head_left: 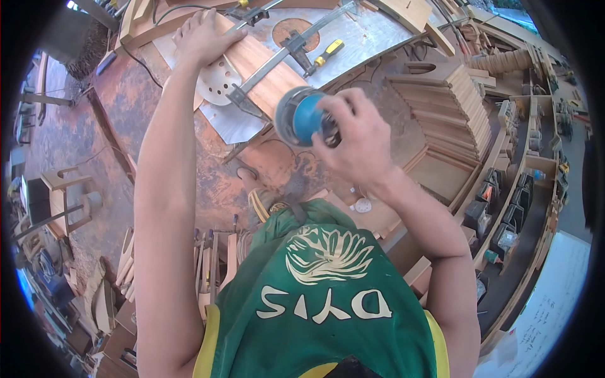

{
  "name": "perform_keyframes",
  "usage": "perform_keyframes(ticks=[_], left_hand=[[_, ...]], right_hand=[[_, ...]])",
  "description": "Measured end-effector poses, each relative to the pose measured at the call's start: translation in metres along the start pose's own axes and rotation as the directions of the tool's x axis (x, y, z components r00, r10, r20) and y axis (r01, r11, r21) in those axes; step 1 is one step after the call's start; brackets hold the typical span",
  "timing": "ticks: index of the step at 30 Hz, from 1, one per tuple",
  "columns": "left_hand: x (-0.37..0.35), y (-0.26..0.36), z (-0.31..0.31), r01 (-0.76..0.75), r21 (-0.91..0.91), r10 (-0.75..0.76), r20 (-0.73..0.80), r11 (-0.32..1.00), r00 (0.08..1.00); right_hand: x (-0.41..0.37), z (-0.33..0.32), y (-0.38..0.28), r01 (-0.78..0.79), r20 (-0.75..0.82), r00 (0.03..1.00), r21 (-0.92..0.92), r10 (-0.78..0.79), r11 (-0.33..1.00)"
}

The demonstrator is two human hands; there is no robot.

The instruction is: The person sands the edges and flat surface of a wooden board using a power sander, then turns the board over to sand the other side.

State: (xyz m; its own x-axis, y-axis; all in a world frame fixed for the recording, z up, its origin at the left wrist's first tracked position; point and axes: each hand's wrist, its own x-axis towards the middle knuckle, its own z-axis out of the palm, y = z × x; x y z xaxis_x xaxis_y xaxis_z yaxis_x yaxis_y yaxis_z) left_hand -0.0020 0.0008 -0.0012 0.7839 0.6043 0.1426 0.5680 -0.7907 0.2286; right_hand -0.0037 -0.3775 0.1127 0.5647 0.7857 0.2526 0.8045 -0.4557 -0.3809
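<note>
My left hand (200, 39) lies on the far end of a pale reddish wooden board (261, 55), its fingers stretched out and the palm down. Beside its wrist, a white sanding disc with holes (220, 80) lies against the board's edge. A bar clamp (271, 68) crosses the board. At the board's near end, my right hand (354, 133) grips a round blue-and-grey sander (307, 118), slightly smeared by motion. The fingers curl around its near side. A yellow-and-black clamp handle (329, 52) points up past the sander.
The board lies on a metal-topped bench (233, 125). Stacked slatted wooden pieces (441, 116) stand to the right, before a shelf (526, 189) of tools and boxes. A wooden stool-like piece (66, 198) is at left. Wood strips (211, 268) stand near my legs.
</note>
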Motion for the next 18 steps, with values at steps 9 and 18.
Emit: perform_keyframes(ticks=[9, 18], left_hand=[[0.001, 0.001, -0.002, -0.003, -0.01, 0.003, 0.018, 1.0, 1.0], [0.002, -0.001, -0.002, 0.001, -0.016, -0.001, 0.002, 1.0, 1.0]], right_hand=[[0.004, 0.0, -0.01, -0.009, 0.049, 0.999, -0.055, 0.011, 0.998], [0.015, -0.01, -0.004, -0.042, 0.055, 0.997, -0.148, 0.051, 0.988]])
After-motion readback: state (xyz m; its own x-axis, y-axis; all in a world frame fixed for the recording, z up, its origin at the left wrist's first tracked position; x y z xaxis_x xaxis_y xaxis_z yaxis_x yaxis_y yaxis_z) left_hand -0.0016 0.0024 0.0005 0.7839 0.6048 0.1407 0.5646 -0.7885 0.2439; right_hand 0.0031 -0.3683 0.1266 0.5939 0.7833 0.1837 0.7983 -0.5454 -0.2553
